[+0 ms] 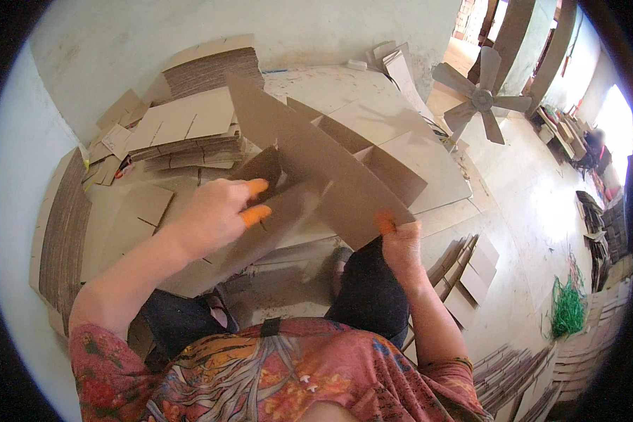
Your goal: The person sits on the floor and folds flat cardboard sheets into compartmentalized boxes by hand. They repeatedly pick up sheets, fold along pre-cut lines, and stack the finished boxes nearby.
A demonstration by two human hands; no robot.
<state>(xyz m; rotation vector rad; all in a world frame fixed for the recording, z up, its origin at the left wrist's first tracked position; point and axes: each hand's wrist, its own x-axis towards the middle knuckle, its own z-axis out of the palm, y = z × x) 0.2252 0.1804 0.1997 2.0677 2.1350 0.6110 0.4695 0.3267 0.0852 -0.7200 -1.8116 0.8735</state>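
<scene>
While our right hand [402, 243] pinches a corner of crossed, flat cardboard panels [330, 169] over the pale table's [309, 88] near edge, our left hand [214, 211] parts orange-capped fingers [257, 216] beside them, its hold unclear, and a ridge-sided stack [211, 74] stands at the table's back left.

Over the desk [309, 83], the long cardboard panel [323, 172] covers parts of the crossing cardboard strips [394, 174] behind it, and whether the left hand [221, 211] touches them is unclear. Far off to the desk's right, a person [595, 146] is too blurred and small to make out; nearer on that side, stacked cardboard pieces [515, 373] run past the lower edge.
</scene>
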